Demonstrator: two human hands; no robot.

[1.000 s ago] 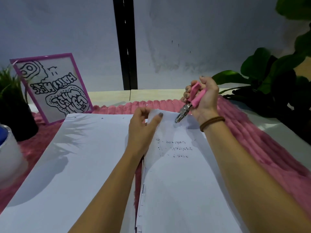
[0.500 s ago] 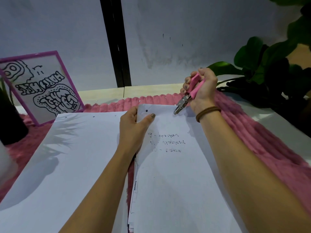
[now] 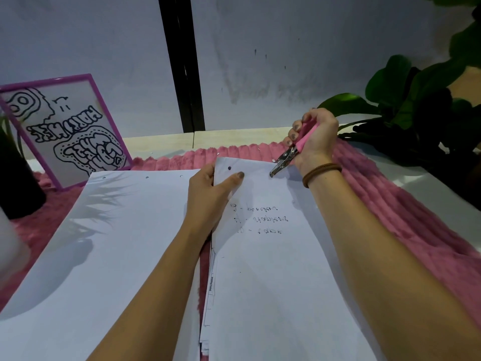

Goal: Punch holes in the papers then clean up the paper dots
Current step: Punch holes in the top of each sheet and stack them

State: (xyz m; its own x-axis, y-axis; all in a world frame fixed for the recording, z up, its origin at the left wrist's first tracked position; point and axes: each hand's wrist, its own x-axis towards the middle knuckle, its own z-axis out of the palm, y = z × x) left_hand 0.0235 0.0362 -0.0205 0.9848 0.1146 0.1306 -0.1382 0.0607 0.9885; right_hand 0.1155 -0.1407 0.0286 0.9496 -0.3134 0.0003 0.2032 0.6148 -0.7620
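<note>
A pink-handled hole punch (image 3: 289, 152) is gripped in my right hand (image 3: 315, 138), its metal jaws over the far edge of the right paper stack (image 3: 273, 269). The top sheet has faint handwriting and one punched hole near its far left corner. My left hand (image 3: 210, 194) pinches that sheet's far left corner, thumb on top. To the left lies a second white sheet (image 3: 104, 243) with three holes along its far edge. A few tiny paper dots (image 3: 217, 153) lie on the pink cloth beyond the papers.
A ribbed pink fluffy cloth (image 3: 390, 204) covers the table under the papers. A purple-framed drawing (image 3: 65, 131) leans at the back left beside a dark pot (image 3: 18, 183). A leafy plant (image 3: 416, 100) stands at the back right. A white container (image 3: 7, 243) sits at the left edge.
The view has shifted slightly. The lifted far corner of the top sheet has come down flatter under my left hand. My right hand and the punch have stayed at the sheet's far edge.
</note>
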